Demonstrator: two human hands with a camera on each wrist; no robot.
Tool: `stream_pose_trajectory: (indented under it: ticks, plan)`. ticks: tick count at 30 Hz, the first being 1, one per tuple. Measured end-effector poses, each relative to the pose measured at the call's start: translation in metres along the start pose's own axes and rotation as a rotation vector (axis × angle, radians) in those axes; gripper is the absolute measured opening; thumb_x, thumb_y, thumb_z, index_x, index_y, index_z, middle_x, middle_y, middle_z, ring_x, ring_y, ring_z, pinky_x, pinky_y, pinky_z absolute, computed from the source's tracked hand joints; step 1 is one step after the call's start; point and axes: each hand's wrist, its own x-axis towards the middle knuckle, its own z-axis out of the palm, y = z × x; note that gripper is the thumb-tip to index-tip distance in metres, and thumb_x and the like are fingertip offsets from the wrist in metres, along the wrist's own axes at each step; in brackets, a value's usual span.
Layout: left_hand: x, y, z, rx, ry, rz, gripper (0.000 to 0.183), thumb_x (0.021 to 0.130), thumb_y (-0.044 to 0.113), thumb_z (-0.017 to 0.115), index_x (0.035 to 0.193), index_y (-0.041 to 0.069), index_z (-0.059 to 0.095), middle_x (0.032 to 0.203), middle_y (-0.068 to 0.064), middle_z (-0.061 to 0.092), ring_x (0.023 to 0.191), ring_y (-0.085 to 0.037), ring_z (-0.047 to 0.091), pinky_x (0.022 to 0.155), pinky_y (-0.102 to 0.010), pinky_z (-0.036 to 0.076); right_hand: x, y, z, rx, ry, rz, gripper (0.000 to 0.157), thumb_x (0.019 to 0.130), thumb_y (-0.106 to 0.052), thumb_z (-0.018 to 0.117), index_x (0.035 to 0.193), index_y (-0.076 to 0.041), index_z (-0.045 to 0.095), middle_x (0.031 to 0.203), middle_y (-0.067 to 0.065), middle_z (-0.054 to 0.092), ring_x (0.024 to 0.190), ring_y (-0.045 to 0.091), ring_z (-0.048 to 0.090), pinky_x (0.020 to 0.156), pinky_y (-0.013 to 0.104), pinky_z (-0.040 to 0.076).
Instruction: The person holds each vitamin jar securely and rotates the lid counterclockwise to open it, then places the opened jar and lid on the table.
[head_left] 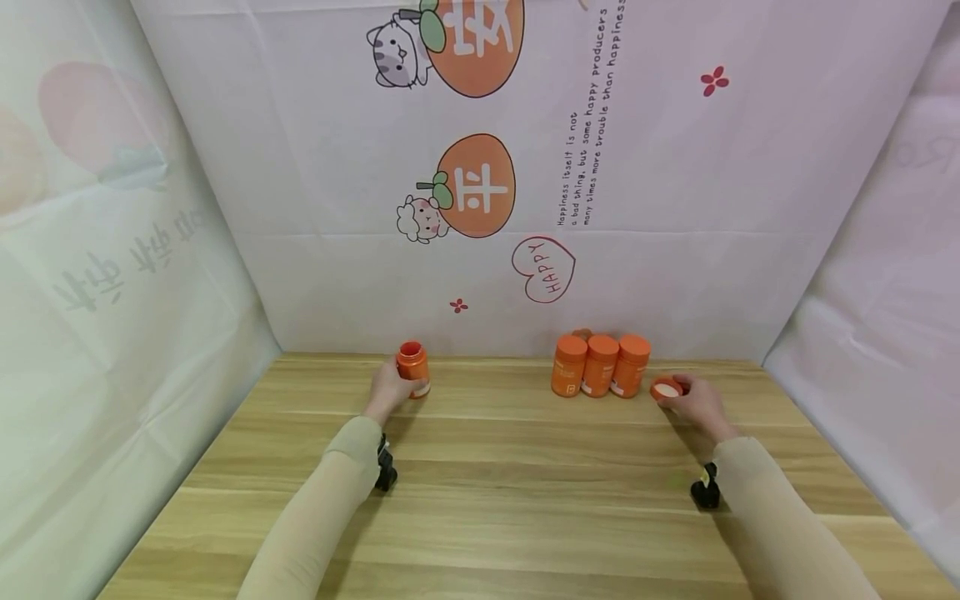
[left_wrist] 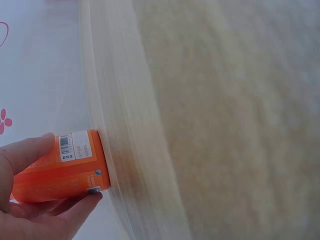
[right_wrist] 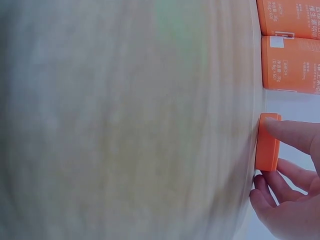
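While it stands uncapped, the jar (left_wrist: pixel 62 170) looks orange — white-labelled.

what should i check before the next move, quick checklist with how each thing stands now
1. Left hand's grip on the orange, cylindrical, plastic-looking open jar: ok, fingers and thumb hold its sides.
2. Open jar upright, mouth uncovered: ok.
3. Right hand's grip on the orange, round, plastic-looking cap: ok, pinched at the rim.
4. Cap's pale inner face turned down: not ok, it faces up.
5. Three orange, cylindrical, plastic-looking lidded jars standing upright: ok, in a row between the hands.
6. Open jar's contents: cannot tell, too little of the inside shows.
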Motion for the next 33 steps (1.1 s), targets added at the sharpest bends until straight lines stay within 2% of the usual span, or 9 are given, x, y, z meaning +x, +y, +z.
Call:
stream_pose_trajectory:
  ticks: [8, 15, 19, 26, 33]
  plan:
    - [-0.004, 0.002, -0.002, 0.015, -0.007, -0.024, 0.060, 0.078, 0.017, 0.075, 0.127, -0.008, 0.049, 0.125, -0.028, 0.057, 0.114, -0.039, 0.056, 0.098, -0.048, 0.043, -0.003, 0.003, -0.003, 0.000, -0.006, -0.004, 0.062, 0.082, -0.016, 0.071, 0.129, 0.015, 0.044, 0.120, 0.038, 0.052, 0.106, 0.047, 0.052, 0.089, 0.055, 0.042]
    - [-0.012, 0.003, -0.008, 0.037, -0.015, -0.059, 0.061, 0.078, 0.023, 0.075, 0.123, -0.011, 0.051, 0.123, -0.030, 0.057, 0.112, -0.041, 0.055, 0.096, -0.050, 0.044, -0.009, 0.001, -0.008, 0.013, -0.053, 0.034, 0.072, 0.084, -0.017, 0.071, 0.133, 0.020, 0.034, 0.127, 0.042, 0.044, 0.115, 0.052, 0.047, 0.094, 0.055, 0.042]
    - [-0.017, 0.002, -0.010, 0.060, -0.015, -0.043, 0.059, 0.079, 0.024, 0.074, 0.120, -0.013, 0.052, 0.120, -0.031, 0.057, 0.110, -0.041, 0.056, 0.094, -0.050, 0.044, -0.013, 0.000, -0.011, -0.024, -0.062, 0.029, 0.074, 0.084, -0.018, 0.070, 0.133, 0.022, 0.031, 0.127, 0.043, 0.043, 0.115, 0.054, 0.045, 0.094, 0.056, 0.041]
    - [-0.027, 0.002, -0.012, 0.123, -0.041, -0.032, 0.065, 0.080, 0.028, 0.073, 0.125, -0.013, 0.050, 0.125, -0.032, 0.054, 0.114, -0.044, 0.054, 0.096, -0.052, 0.043, -0.021, 0.000, -0.017, -0.080, -0.077, 0.018, 0.072, 0.085, -0.022, 0.066, 0.132, 0.022, 0.034, 0.124, 0.042, 0.046, 0.112, 0.054, 0.047, 0.092, 0.057, 0.042]
    - [-0.033, 0.006, -0.012, 0.124, -0.040, 0.023, 0.047, 0.083, 0.022, 0.070, 0.115, -0.011, 0.058, 0.118, -0.029, 0.060, 0.106, -0.041, 0.059, 0.092, -0.051, 0.045, -0.027, -0.001, -0.018, -0.110, -0.113, 0.045, 0.073, 0.091, -0.032, 0.060, 0.131, 0.022, 0.034, 0.126, 0.042, 0.045, 0.112, 0.054, 0.046, 0.091, 0.057, 0.042]
